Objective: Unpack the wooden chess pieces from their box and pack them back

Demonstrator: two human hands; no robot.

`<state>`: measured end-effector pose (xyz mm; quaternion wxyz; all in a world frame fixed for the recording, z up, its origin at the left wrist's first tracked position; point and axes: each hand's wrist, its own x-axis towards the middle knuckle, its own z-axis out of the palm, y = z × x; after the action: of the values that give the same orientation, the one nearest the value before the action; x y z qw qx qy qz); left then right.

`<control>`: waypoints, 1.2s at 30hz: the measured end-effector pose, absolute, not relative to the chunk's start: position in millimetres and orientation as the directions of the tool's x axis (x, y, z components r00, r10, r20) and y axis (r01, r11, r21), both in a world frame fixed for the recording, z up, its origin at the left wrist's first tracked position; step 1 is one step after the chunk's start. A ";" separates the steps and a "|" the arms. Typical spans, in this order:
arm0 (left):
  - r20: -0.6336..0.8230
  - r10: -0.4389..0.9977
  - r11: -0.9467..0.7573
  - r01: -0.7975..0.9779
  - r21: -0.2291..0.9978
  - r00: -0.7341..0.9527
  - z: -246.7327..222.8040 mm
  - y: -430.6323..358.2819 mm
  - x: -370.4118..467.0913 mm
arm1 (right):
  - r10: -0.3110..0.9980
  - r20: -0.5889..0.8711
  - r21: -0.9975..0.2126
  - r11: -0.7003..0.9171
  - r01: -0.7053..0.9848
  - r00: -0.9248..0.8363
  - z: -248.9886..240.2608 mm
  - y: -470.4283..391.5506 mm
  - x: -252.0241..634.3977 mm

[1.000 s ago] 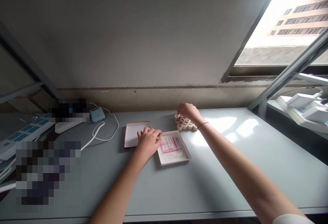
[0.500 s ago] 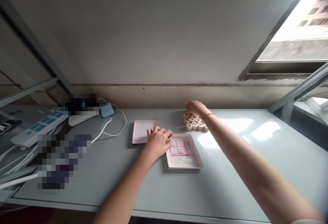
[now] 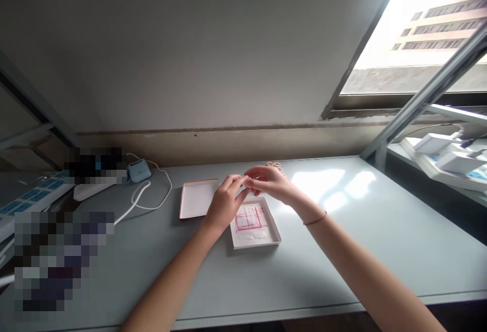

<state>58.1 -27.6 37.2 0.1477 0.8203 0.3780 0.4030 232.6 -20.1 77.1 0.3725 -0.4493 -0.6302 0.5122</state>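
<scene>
My left hand (image 3: pixel 225 201) and my right hand (image 3: pixel 271 183) meet fingertip to fingertip above the back edge of an open white box (image 3: pixel 255 245). Both have their fingers closed. A wooden Chinese chess piece showed in my left fingers a moment earlier; the fingers now cover it. Whatever my right fingers pinch is hidden. Inside the box lies a folded plastic sheet (image 3: pixel 249 219) with red grid lines. Behind my right hand, part of a group of round wooden Chinese chess pieces (image 3: pixel 277 164) shows; the rest is covered.
The box lid (image 3: pixel 200 199) lies inside up at the left of the box. Farther left are a blue charger (image 3: pixel 139 170), a white cable (image 3: pixel 167 190) and a power strip (image 3: pixel 36 195). A wall stands behind the grey table (image 3: pixel 304 271); metal bars rise at both sides.
My right hand has come from the pieces at the back down to my left hand. My left hand has risen slightly from the box's edge. The camera view has turned to the right.
</scene>
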 end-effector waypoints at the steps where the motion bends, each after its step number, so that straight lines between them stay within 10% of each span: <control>1: 0.550 0.746 -0.664 0.493 0.563 0.377 34.7 -28.8 59.0 | 0.950 0.017 -0.987 0.066 0.149 -0.311 72.5 -24.7 232.9; 8: 0.380 0.810 -0.586 0.591 0.555 0.447 24.5 -35.9 52.2 | 0.997 0.052 -0.993 0.057 0.104 -0.055 37.5 -35.4 241.7; 20: 0.191 0.854 -0.520 0.791 0.322 0.484 24.5 -36.4 45.8 | 0.919 0.264 -0.609 0.395 0.688 -0.294 22.0 -52.7 232.5; 31: 0.149 0.852 -0.519 0.778 0.354 0.501 22.5 -33.9 37.5 | 0.884 0.262 -0.312 0.457 0.833 -0.387 11.1 -54.9 217.9; 36: 0.132 0.861 -0.504 0.788 0.354 0.491 24.0 -35.2 40.4 | 0.886 0.263 -0.373 0.458 0.807 -0.382 14.7 -56.6 213.7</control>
<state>40.4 -35.2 24.0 0.1243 0.8545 0.4824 0.1472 213.7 -56.6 14.7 0.2161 -0.5122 -0.8262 0.0915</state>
